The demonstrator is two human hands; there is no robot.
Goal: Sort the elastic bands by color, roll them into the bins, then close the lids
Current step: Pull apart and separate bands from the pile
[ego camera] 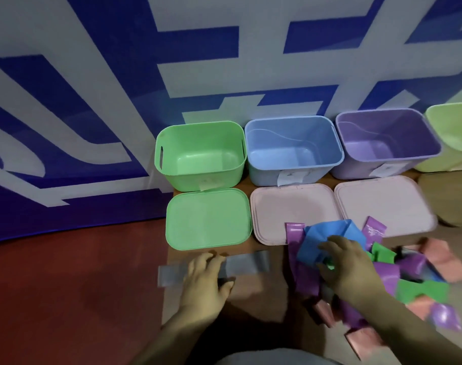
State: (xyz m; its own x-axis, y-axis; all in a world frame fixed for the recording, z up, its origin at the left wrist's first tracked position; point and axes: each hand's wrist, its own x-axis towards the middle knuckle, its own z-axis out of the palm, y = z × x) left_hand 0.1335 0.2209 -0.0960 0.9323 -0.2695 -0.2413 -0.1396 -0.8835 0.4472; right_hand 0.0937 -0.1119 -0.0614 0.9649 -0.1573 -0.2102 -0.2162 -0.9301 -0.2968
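Note:
A green bin [172, 177], a blue bin [266, 175] and a purple bin [356, 172] stand open and empty in a row. A green lid [208, 219] and two pink lids [272, 209] [382, 201] lie flat in front of them. A grey band [247, 263] lies flat on the table; my left hand [206, 283] presses on it with fingers spread. My right hand [348, 264] rests on a heap of bands, its fingers on a blue band [322, 235] and a green band [330, 264]. Purple bands [385, 275], green ones [422, 288] and pink ones [445, 262] fill the heap.
A pale green bin [453, 127] stands at the far right, partly cut off, with a tan lid [445, 196] before it. A blue and white banner [93, 101] hangs behind. The table's left edge runs near the green lid; red floor [66, 285] lies beyond.

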